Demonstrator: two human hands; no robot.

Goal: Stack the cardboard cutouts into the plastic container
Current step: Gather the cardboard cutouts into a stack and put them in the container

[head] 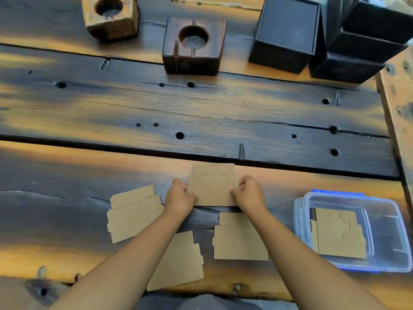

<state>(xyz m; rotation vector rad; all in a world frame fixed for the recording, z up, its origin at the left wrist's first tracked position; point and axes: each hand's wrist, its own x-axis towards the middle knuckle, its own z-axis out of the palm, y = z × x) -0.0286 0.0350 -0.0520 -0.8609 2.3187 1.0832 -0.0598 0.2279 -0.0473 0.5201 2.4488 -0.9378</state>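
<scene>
Counter: a dark, weathered wooden counter (201, 113) of wide planks with orange-toned streaks, drilled holes and long gaps between the boards.
Far edge: two wooden blocks, each with a round recess in the top, a lighter block (110, 16) at the left and a darker block (194, 45) near the middle; a cluster of black boxes (324, 34) stands at the far right.
Left hand: the left hand (178, 198) is curled closed on the left edge of a cardboard cutout, thumb on top.
Right hand: the right hand (250, 193) is closed the same way on the cutout's right edge.
Held cutout: the held cutout (213, 184) is a brown, notched rectangle with a faint scored outline on its face, between the two hands in the near middle of the counter; whether it touches the wood cannot be told.
Loose cutouts: a left pile (134, 215) partly under the left forearm, a near cutout (178, 260) between the forearms, and a right pile (239, 238) just beside the right forearm, all lying flat.
Plastic container: the clear plastic container (393, 220), with blue trim, sits open at the near right, well apart from the hands.
Inside it: a stacked cutout (339, 233) lies flat on the container's bottom, toward its left side.
</scene>
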